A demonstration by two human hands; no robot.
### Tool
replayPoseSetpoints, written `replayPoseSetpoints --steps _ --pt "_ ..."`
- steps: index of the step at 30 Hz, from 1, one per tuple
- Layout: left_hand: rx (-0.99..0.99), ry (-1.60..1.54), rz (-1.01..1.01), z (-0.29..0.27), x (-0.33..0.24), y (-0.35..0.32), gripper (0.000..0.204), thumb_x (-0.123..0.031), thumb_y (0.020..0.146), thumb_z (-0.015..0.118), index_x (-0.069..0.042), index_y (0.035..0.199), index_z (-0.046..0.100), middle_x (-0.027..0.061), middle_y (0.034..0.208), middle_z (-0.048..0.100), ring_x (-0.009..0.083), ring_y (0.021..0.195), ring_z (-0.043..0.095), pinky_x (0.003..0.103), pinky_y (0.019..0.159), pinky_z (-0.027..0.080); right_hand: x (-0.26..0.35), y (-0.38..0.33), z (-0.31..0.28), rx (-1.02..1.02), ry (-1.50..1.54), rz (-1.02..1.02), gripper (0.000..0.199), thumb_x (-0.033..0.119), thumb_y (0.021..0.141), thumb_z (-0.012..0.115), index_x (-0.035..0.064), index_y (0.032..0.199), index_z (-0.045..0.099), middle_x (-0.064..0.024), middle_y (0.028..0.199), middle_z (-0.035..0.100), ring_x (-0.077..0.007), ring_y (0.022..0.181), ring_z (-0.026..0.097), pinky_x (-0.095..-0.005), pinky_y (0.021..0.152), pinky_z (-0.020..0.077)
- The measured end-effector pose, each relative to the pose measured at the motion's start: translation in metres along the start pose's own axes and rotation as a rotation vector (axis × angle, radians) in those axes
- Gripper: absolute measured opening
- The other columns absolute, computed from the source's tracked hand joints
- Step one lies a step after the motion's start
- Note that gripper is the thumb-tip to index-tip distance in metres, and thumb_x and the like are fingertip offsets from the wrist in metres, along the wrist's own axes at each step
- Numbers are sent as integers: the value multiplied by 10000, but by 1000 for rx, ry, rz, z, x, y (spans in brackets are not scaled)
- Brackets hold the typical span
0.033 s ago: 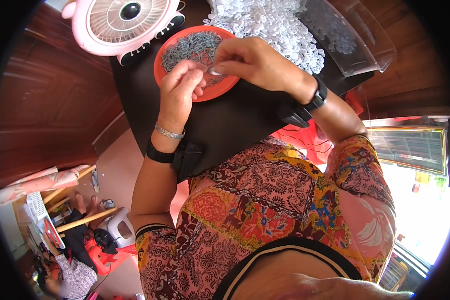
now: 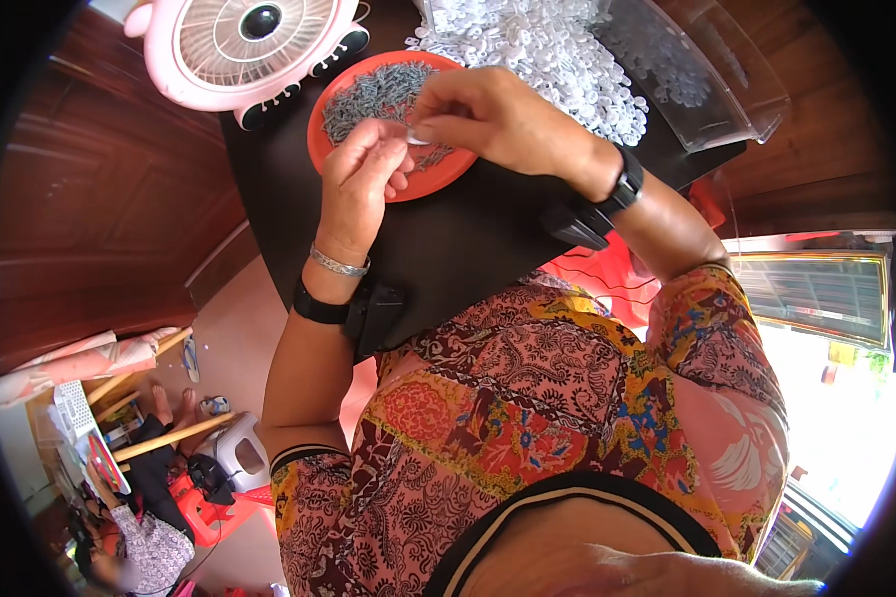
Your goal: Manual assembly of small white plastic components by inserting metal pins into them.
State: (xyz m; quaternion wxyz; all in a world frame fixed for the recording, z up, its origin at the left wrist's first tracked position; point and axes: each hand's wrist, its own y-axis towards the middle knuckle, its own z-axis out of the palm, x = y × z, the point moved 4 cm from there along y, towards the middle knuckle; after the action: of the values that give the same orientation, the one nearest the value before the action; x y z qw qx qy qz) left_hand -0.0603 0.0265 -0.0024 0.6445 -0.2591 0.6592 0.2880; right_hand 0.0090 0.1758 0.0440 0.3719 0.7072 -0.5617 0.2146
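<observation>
Over the orange-red plate [image 2: 408, 187], my two hands meet fingertip to fingertip. My left hand [image 2: 366, 169] is closed in a pinch; what it holds is mostly hidden by the fingers. A small white plastic piece [image 2: 416, 137] shows at the tips of my right hand [image 2: 503, 119], which pinches it against the left fingertips. Many thin grey metal nails or screws [image 2: 363, 99] are heaped in the plate under both hands. Just beyond my right hand spreads a big pile of small white plastic clip-like pieces [image 2: 548, 60].
A pink fan [image 2: 254, 50] stands at the far left of the black table [image 2: 448, 249]. A clear plastic bin [image 2: 707, 90] lies tipped at the far right, white pieces inside. Another person [image 2: 149, 547] sits at lower left near a red stool [image 2: 209, 512].
My right hand has shifted slightly left and closer to my left hand, bringing the white piece to the left fingertips. My left hand has barely moved.
</observation>
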Motion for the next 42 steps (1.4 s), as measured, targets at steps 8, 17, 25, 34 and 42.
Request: replayPoseSetpoints --steps 8,17,25,34,42 --pt "-41 -69 104 -14 -8 4 182 -188 926 501 -22 889 567 16 731 586 59 603 506 188 539 398 6 37 11 -40 87 -30 111 111 869 630 2 889 642 -40 750 639 -99 718 586 -256 689 479" --pt "-133 -72 50 -21 -2 7 155 -155 906 538 -30 822 576 15 682 579 61 549 500 188 495 386 -3 40 11 16 87 -184 111 82 845 645 13 932 654 -67 866 660 -171 803 637 -281 744 492" --pt "-216 -158 19 -28 -4 6 99 -113 844 579 -42 778 597 14 637 575 71 518 498 196 472 365 -24 34 38 181 -500 -320 99 160 748 659 92 820 675 -66 841 613 -284 859 610 -409 698 497" --pt "-235 -173 5 -30 -6 4 111 -126 845 576 -41 779 606 14 634 572 74 515 498 196 471 358 -17 35 50 198 -636 -337 105 134 762 598 56 798 658 -78 855 619 -287 875 609 -401 736 507" --pt "-199 -186 -22 -26 -3 5 108 -130 851 571 -43 792 593 9 637 562 71 513 490 197 468 349 -31 31 55 143 -688 -306 151 132 767 602 32 879 604 -97 860 602 -275 873 587 -389 742 496"
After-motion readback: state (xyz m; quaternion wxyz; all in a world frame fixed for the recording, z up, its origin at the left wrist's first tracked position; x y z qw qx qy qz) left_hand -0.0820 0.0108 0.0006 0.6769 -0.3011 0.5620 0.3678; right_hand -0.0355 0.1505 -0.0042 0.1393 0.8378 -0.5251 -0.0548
